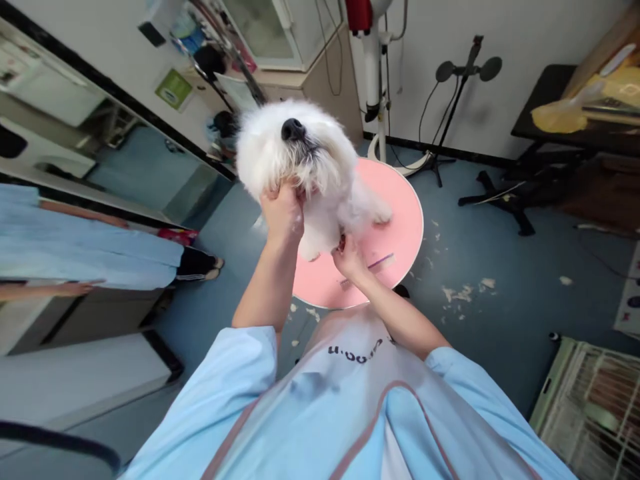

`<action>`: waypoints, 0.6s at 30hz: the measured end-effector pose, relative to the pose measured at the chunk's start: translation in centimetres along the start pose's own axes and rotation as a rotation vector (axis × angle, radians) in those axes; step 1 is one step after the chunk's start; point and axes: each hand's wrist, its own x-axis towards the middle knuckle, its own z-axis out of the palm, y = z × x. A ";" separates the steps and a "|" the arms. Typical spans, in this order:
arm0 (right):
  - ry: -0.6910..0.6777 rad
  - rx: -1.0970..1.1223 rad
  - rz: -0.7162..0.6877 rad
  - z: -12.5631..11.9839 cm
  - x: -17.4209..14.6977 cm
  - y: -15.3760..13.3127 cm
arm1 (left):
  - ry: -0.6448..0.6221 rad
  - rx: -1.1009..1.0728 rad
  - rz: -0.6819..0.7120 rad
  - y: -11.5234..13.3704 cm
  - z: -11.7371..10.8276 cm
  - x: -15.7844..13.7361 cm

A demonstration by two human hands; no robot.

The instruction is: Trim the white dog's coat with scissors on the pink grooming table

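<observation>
A fluffy white dog (295, 150) is on a round pink table (403, 200), its muzzle tipped upward and its black nose toward me. Under its jaw, my left hand (283, 212) is closed on the fur of the chin. My right hand (350, 257) is lower, by the dog's chest and front leg, with the fingers pinched together. Something small and dark shows at those fingertips, too hidden to name. Beside my right wrist a comb (383, 262) with a purple edge lies on the tabletop, partly covered by my forearm.
White fur clippings (465, 292) are scattered over the blue floor. Behind the table stand a white stand arm (371, 73) and a black tripod (453, 113). A wire cage (590, 400) is at lower right. A person's reflection in blue (90, 240) appears in the mirror at left.
</observation>
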 end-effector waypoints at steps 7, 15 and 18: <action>0.081 0.169 0.068 3.5 -0.7 -1.0 | -0.117 -0.097 0.050 0.6 -1.2 1.4; 0.177 0.292 0.095 4.8 -0.6 -0.9 | -0.253 -0.067 0.013 -0.2 -1.2 -0.3; 0.189 0.335 0.076 4.7 0.5 -1.0 | -0.265 -0.073 0.002 -0.7 -0.6 -0.7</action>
